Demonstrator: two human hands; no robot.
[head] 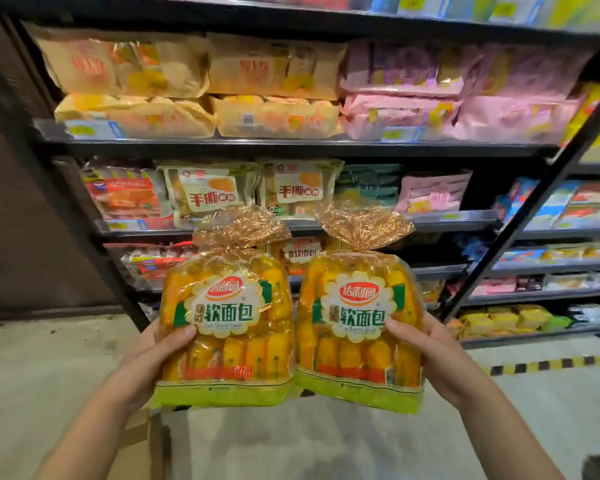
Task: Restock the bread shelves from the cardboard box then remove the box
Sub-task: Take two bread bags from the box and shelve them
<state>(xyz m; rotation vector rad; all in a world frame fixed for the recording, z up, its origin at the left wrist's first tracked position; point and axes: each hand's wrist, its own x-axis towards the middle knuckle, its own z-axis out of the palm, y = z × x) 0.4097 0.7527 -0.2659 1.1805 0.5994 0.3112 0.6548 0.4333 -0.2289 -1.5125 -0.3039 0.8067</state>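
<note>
My left hand [153, 353] grips the left bread bag [227, 327] and my right hand [428, 353] the right bread bag [359, 327], both near me before the shelves [291, 147], and I reckon these edge-only grips could let slick plastic slip.

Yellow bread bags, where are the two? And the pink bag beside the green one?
Left bread bag [222, 317], head view, on its round label.
Right bread bag [359, 317], head view, on its round label.
Pink bag [433, 194], head view, on its front.
</note>
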